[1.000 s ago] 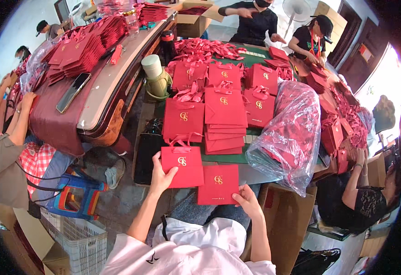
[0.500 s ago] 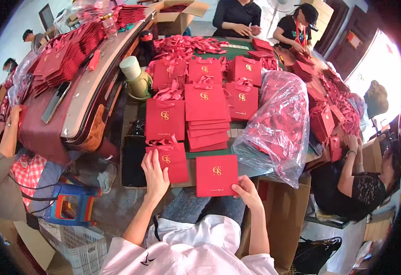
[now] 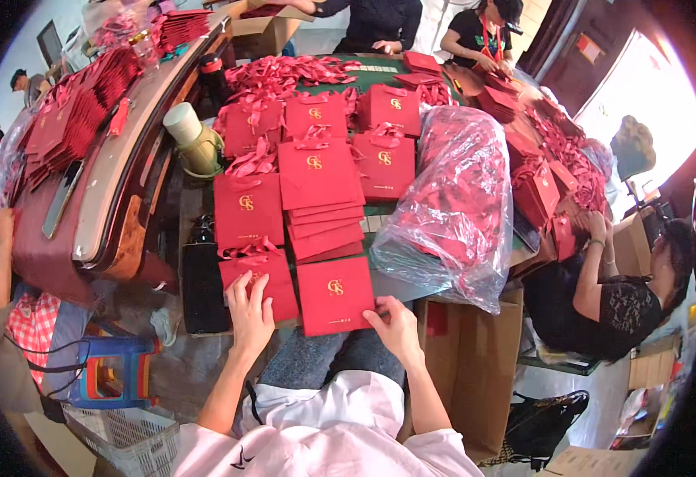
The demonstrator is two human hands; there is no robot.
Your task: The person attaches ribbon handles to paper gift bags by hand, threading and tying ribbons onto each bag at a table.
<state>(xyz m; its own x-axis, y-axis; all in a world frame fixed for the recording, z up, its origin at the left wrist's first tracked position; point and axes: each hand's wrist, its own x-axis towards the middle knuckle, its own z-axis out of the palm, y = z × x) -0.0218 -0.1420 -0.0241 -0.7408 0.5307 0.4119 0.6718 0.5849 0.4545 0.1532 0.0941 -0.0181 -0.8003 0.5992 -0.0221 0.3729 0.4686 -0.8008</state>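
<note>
A green-topped table (image 3: 376, 79) fills the space ahead, crowded with red gift bags. At its middle a fanned stack of red bags (image 3: 320, 179) stands directly beyond the hands, flanked by more bags with ribbon handles, and a heap of red ribbons (image 3: 292, 75) lies behind. A clear plastic sack (image 3: 451, 207) of red contents bulges over the near right edge, above an open cardboard box (image 3: 471, 374); together they crowd the right side. A pale-lidded flask (image 3: 193, 135) stands at the far left.

The ribbon-handled gift bag (image 3: 283, 278) lies under the left hand (image 3: 250, 314), whose fingers are spread and curved across its front; whether they press on it I cannot tell. Just beside it, the plain-topped gift bag (image 3: 334, 290) is up and left of the right hand (image 3: 396, 327), which pinches its lower right corner, thumb in front. This bag overlaps the lower end of the stack in view.
</note>
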